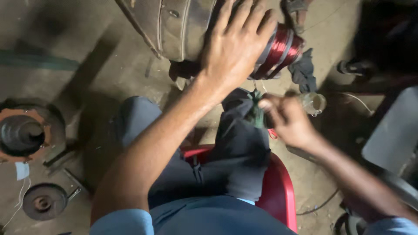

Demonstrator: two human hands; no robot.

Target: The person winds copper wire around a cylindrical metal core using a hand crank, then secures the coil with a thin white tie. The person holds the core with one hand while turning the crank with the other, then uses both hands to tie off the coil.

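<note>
The left hand (237, 43) lies spread flat, fingers open, on a coil of glossy red enamelled wire (282, 48) at the 12 o'clock end of a dull metal housing (178, 26), seemingly to steady it. At 3 o'clock the right hand (287, 122) is clenched on a green rag (256, 111), with a clear plastic bottle (314, 103) just beyond. The person sits on 1 red plastic stool (278, 187); a rusty round casing (24, 132) rests at 9 o'clock.

so counting it up: two hands, left hand (235, 45) and right hand (287, 119), one motor housing (174, 26), one copper winding (281, 50), one red stool (278, 187), two round metal parts far left (26, 132) (43, 201), one clear jar (314, 103)
</note>
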